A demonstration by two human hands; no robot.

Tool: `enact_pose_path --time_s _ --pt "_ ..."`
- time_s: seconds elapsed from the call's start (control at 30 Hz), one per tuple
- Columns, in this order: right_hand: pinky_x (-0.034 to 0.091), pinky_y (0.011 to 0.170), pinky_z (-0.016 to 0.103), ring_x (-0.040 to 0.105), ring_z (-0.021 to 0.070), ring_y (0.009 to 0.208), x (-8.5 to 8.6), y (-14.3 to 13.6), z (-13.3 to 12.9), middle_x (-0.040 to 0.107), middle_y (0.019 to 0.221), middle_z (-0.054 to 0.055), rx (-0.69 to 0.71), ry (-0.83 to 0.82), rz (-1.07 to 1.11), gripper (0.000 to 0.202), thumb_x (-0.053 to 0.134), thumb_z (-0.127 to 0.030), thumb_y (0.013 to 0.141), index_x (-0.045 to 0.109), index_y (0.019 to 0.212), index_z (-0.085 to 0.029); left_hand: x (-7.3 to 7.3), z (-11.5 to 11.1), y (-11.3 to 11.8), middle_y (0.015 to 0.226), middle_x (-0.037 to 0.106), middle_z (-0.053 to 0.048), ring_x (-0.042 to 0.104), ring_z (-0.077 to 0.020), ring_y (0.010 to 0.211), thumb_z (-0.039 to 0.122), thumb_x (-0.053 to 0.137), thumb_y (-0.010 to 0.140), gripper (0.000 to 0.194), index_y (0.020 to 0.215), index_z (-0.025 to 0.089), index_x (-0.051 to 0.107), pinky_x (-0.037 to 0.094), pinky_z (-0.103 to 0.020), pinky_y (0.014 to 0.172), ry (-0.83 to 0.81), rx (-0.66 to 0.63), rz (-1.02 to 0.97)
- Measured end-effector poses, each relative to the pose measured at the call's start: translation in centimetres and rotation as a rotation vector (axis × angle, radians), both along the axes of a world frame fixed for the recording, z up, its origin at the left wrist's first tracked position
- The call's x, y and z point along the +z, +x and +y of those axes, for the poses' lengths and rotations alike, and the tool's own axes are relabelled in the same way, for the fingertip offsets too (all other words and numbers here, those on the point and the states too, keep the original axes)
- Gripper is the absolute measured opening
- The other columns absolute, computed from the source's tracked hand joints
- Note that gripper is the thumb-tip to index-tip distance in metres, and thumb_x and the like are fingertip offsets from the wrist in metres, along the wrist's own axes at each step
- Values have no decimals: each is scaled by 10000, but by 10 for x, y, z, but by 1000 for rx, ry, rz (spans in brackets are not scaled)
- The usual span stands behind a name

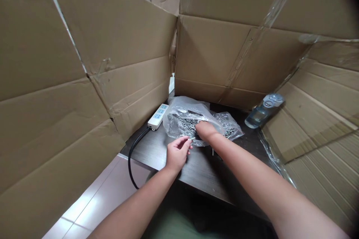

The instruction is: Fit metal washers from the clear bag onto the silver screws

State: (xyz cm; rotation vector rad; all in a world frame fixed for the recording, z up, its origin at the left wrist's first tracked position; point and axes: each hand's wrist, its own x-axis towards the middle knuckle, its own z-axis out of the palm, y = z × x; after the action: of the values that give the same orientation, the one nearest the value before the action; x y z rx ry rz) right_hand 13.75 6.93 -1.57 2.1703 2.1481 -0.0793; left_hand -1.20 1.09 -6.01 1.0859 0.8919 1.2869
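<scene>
Left hand (176, 154): thumb and fingertips pinched together on a slim silvery metal rod (192, 139), which sticks out toward the right hand.
Right hand (205, 130): reaching into the mouth of a large translucent white plastic bag (183, 103); its fingertips are hidden, so I cannot tell whether they are spread or gripping.
Metal rings: small, round, silvery metal pieces (190, 126) lie heaped inside that bag, just left of the right hand (they look like nuts, though too small to be sure).
Second bag: a smaller clear plastic bag (235, 127) with slender metal pieces (229, 133) in it, beside the large one on the right.
Tabletop: dark brown, wood-grained table (158, 154) under both bags; a short pale metal piece (212, 152) shows just below the right wrist.
Power strip: white, oblong, with blue socket faces (157, 117), left of the large bag, its black cable (130, 157) hanging over the table edge.
Bottle: transparent blue plastic bottle (258, 115), tilted in view, at the right.
Walls: brown cardboard panels (209, 52) around the table.
</scene>
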Motion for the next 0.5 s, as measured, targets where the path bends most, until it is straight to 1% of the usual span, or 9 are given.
enact_pose_path --time_s 0.1,0.23,0.3,0.37,0.43,0.5 --pt "444 843 283 628 252 959 1 -3 1 668 962 204 -29 11 46 181 593 -127 773 702 910 -82 1 0 0 613 650 -40 589 -130 524 315 711 672 313 894 98 672 453 -210 441 -6 10 7" --pt "465 772 285 647 243 876 10 -2 -5 680 909 181 -86 46 134 172 558 -118 768 699 865 -99 5 -2 -1 651 666 -53 599 -129 538 320 711 672 328 906 94 666 459 -209 453 -29 36 -1" --pt "470 751 269 648 216 844 13 -3 -15 689 895 136 -93 82 202 195 510 -161 810 690 876 -131 6 -2 -1 648 667 -53 602 -130 537 319 711 672 330 909 94 666 463 -211 459 -39 54 6" --pt "471 743 227 643 165 827 14 -5 -31 694 899 77 -58 120 296 265 420 -232 877 672 923 -166 6 -2 0 650 668 -54 610 -136 549 309 711 673 323 910 94 667 469 -211 462 -40 77 9" --pt "485 670 191 645 131 745 10 -9 -49 697 840 39 -2 127 461 326 352 -283 908 657 923 -168 5 -1 1 668 673 -59 624 -149 583 296 709 675 315 912 93 667 482 -214 470 -30 89 7" --pt "501 625 209 647 148 708 3 -12 -63 689 784 49 22 167 849 294 394 -285 881 647 876 -135 4 -1 3 678 676 -60 634 -159 609 287 707 676 304 909 95 670 494 -219 477 -11 84 -1"
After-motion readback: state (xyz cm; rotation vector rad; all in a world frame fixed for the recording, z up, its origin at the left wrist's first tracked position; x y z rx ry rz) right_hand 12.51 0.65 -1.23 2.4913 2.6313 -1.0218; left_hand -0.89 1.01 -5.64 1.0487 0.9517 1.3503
